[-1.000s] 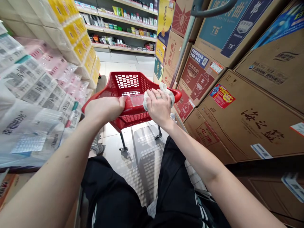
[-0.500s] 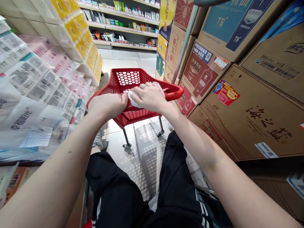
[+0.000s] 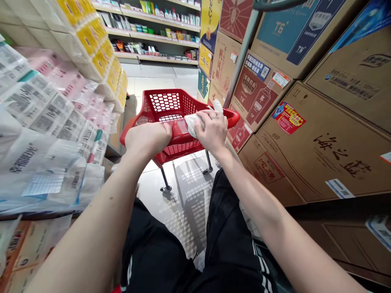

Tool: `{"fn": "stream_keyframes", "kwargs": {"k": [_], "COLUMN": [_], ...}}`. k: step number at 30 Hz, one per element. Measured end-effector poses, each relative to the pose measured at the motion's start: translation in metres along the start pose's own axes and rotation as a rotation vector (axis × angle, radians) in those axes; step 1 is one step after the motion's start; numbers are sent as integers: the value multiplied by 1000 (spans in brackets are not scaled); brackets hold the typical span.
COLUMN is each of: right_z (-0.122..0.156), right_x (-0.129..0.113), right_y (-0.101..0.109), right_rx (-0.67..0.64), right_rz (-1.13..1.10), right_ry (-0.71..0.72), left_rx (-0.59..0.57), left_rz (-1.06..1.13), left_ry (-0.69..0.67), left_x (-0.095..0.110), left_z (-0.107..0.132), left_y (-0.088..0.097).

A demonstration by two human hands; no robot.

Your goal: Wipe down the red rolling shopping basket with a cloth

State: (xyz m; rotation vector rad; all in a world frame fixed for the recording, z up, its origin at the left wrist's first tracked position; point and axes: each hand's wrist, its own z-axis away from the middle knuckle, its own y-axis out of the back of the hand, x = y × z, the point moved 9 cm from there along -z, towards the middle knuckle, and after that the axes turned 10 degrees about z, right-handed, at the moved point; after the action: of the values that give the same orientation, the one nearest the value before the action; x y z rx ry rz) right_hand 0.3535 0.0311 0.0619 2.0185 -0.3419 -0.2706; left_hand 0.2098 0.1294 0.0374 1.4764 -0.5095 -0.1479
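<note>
In front of me stands a red shopping cart (image 3: 163,152) with a honeycomb basket and thin dark legs on casters. My left hand (image 3: 148,138) is closed around the left part of its handle. A white cloth (image 3: 192,124) lies over the handle right of centre, under my right hand (image 3: 212,126), whose fingers press it against the red plastic. One end of the cloth sticks up beyond the fingers. Between the two hands a small label shows on the handle.
Stacked cardboard cartons (image 3: 336,150) rise close on the right, beside a grey metal post (image 3: 241,57). Wrapped paper packs (image 3: 55,110) are piled on the left. Shelves of bottles and tubes (image 3: 159,34) cross the far end. Pale floor tiles (image 3: 183,179) lie under the cart.
My right hand has slid the cloth rightward along the handle, uncovering the label at its middle. My left hand keeps its hold and appears slightly further right in view with the cart.
</note>
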Motion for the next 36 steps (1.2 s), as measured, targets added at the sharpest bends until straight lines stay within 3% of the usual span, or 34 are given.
{"fn": "stream_keyframes", "kwargs": {"k": [4, 7, 11, 14, 17, 21, 26, 29, 32, 36], "right_z": [34, 37, 26, 19, 17, 17, 4, -13, -31, -50], "right_x": [-24, -21, 14, 45, 55, 35, -21, -42, -49, -40], "right_y": [-5, -23, -40, -33, -20, 2, 9, 7, -5, -18], "right_rx": [140, 162, 105, 60, 20, 63, -59, -147, -253, -370], "right_rz": [47, 96, 162, 182, 141, 59, 74, 29, -24, -86], "right_ry": [-7, 150, 365, 351, 269, 185, 375, 441, 464, 424], "left_rx": [-19, -20, -57, -75, -68, -48, -65, -75, -52, -37], "left_rz": [-27, -42, -36, -39, -38, -33, -62, -72, -56, -33], "left_ry": [-21, -38, -79, -108, -134, -128, -129, -125, -83, -54], "left_x": [-2, -4, -2, 6, 16, 20, 11, 7, 6, 13], "left_z": [1, -1, -3, -2, 1, 2, 3, 7, 14, 26], "left_y": [-1, -3, -8, -10, -10, -8, -5, -4, -2, -1]}}
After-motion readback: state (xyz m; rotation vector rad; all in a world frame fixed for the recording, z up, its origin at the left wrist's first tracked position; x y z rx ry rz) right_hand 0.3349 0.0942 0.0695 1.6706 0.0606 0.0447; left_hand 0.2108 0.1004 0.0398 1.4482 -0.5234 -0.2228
